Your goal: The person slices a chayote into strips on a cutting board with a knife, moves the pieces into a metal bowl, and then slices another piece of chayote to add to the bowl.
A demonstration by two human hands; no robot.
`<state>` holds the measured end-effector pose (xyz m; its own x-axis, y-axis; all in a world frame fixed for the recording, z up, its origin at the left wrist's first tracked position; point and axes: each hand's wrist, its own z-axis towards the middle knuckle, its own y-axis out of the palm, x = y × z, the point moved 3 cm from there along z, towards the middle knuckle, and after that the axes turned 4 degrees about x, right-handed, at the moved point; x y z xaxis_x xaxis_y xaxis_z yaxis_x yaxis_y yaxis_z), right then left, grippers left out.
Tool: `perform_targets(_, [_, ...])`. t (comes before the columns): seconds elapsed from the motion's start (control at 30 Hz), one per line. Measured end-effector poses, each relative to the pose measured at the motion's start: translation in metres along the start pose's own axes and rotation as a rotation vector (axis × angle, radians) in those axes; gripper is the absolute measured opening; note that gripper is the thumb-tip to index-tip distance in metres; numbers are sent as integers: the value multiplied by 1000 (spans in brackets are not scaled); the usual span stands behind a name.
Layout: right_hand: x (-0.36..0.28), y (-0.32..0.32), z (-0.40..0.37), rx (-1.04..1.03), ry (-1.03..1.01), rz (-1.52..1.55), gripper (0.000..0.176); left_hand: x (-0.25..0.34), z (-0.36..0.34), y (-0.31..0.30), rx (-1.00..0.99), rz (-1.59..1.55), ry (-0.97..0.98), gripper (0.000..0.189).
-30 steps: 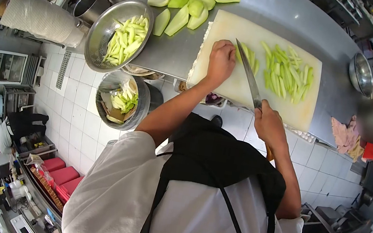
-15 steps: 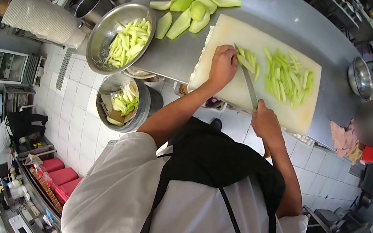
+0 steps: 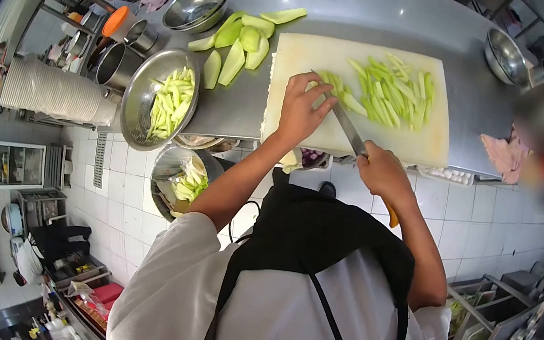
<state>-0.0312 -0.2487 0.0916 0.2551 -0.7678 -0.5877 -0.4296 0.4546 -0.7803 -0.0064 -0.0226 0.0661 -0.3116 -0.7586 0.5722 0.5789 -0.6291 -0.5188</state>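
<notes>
A long knife (image 3: 349, 126) lies across the left part of the white cutting board (image 3: 388, 145), and my right hand (image 3: 383, 172) is wrapped round its handle. My left hand (image 3: 301, 112) is at the board's left side by the blade, fingers bent and somewhat apart; whether anything is beneath them is hidden. Beyond the blade is a small group of green strips (image 3: 343, 93). A larger pile of cut green strips (image 3: 399, 94) covers the board's upper right. Green peeled pieces (image 3: 234, 62) lie on the metal table left of the board.
A perforated metal bowl (image 3: 136, 90) of cut strips sits at the table's left edge, above a bin (image 3: 163, 171) with scraps. Metal bowls (image 3: 194, 7) stand at the back left. At the right are a pink cloth (image 3: 504, 157) and another person, blurred. Another person's dark sleeve (image 3: 61, 240) shows lower left.
The camera view has turned, so the table looks more level. My left hand's fingers have spread from their closed pose. The small strips beyond the blade lie flatter.
</notes>
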Motion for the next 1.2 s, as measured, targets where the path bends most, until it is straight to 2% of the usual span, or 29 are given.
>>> perform_targets(0.03, [-1, 4, -2, 107, -100, -95, 24, -6, 0, 4, -14, 19, -3, 21])
perform_targets(0.13, [-10, 2, -13, 65, 27, -226, 21, -28, 6, 15, -94, 50, -50, 15])
perform_targets(0.27, [-10, 3, -36, 66, 52, -263, 19, -52, 20, 22, -189, 123, -33, 11])
perform_targets(0.4, [-4, -15, -79, 72, 76, -201, 16, -49, 31, 23, -239, 174, -51, 23])
perform_targets(0.5, [-1, -43, -117, 94, 129, -26, 13, -21, 37, 32, -270, 27, 140, 32])
perform_targets(0.6, [4, -62, -138, 111, 253, 64, 10, -2, 37, 53, -462, -13, 348, 39])
perform_targets(0.63, [7, -64, -143, 117, 301, 73, 10, 2, 35, 57, -593, -1, 293, 44])
perform_targets(0.67, [11, -63, -147, 109, 324, 67, 10, -2, 34, 60, -612, -23, 247, 43])
perform_targets(0.73, [20, -62, -151, 99, 362, 58, 11, -12, 38, 68, -645, -60, 162, 39])
perform_targets(0.93, [20, -66, -152, 145, 467, 197, 15, -15, 26, 71, -688, -6, 346, 31])
perform_targets(1.2, [30, -53, -139, 184, 482, 333, 19, -63, 37, 23, -599, 64, 400, 24])
